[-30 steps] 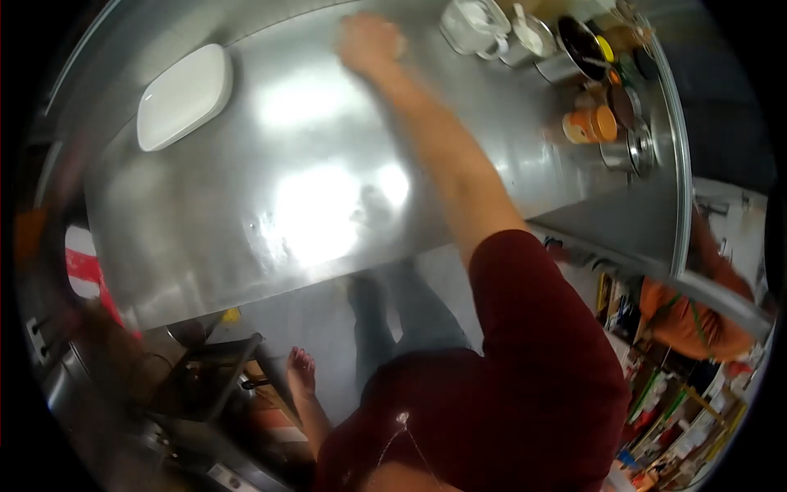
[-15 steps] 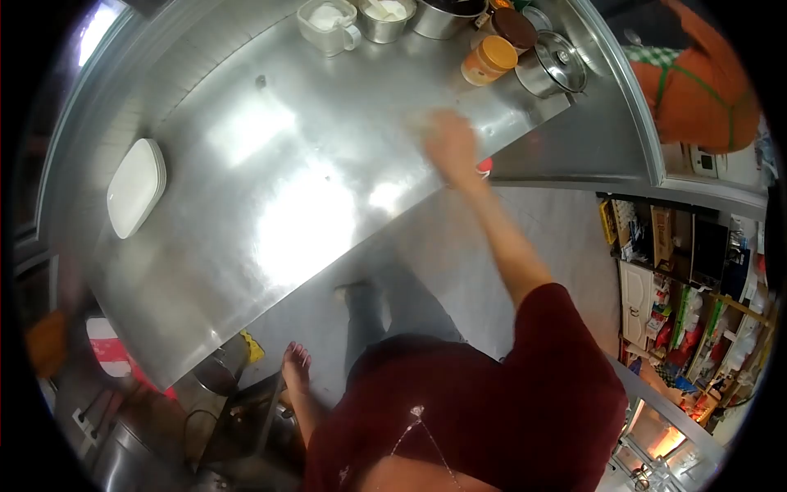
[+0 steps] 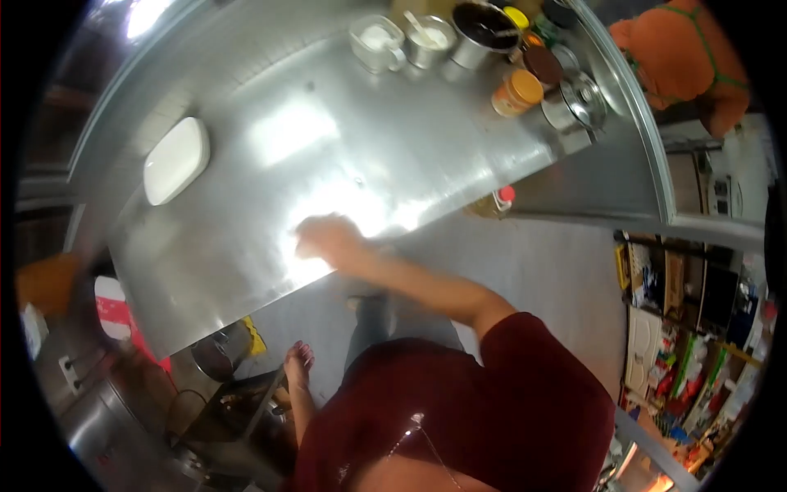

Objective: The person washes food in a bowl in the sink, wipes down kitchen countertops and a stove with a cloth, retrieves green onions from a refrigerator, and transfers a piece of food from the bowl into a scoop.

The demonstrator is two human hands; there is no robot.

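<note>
My right hand [image 3: 332,239] is over the front part of the steel counter [image 3: 238,221], in the bright glare. Motion smears its fingers, so whether it holds anything cannot be made out. My left hand [image 3: 300,357] hangs low at my side, off the counter's front edge. Its fingers are loosely bent and slightly apart, with nothing visible in them. A stack of white trays [image 3: 177,161] lies toward the counter's left end.
Along the back right stand a clear jug [image 3: 377,45] of white powder, a metal bowl [image 3: 431,41], a dark-filled pot [image 3: 484,33], an orange-lidded jar [image 3: 517,93] and a lidded pot [image 3: 574,102]. A red-capped bottle [image 3: 504,197] shows below the edge. Another person [image 3: 668,53] is beyond the frame.
My right hand has swept left and toward me across the counter, away from the jars. My left hand stays low. The view has shifted, so the counter items appear farther right.
</note>
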